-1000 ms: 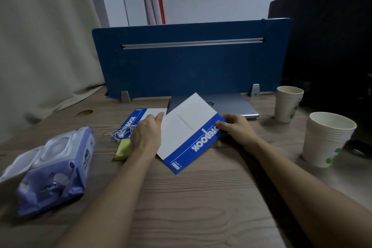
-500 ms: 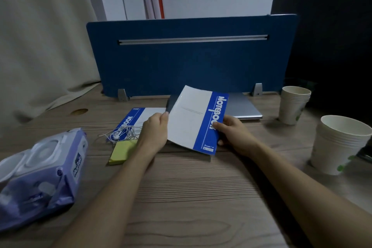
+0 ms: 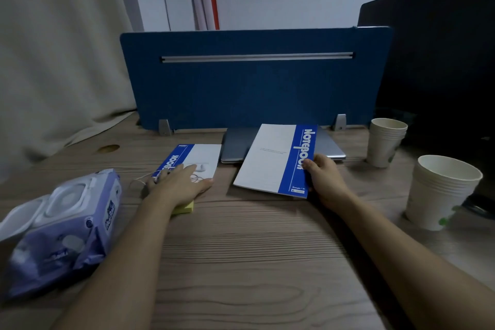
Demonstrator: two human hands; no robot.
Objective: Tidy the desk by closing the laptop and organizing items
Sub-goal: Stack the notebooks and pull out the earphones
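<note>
One wooden desk (image 3: 241, 262), bare along its near edge. Closed laptop (image 3: 235, 146) set against the blue divider (image 3: 254, 88). Right notebook (image 3: 278, 161), overlapping the laptop, is pinched by the right hand (image 3: 322, 177). Left notebook (image 3: 192, 157) is covered by the flat, uncurled left hand (image 3: 179, 185).

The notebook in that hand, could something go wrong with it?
Maybe. The right hand pinches the blue-and-white notebook by one edge only, half over the closed grey laptop, so it could slip or bend. The tall stack of paper cups stands close on the right; a swing that way might topple it. The left hand rests on the tangled white earphone cord, which could snag on its fingers.
</note>
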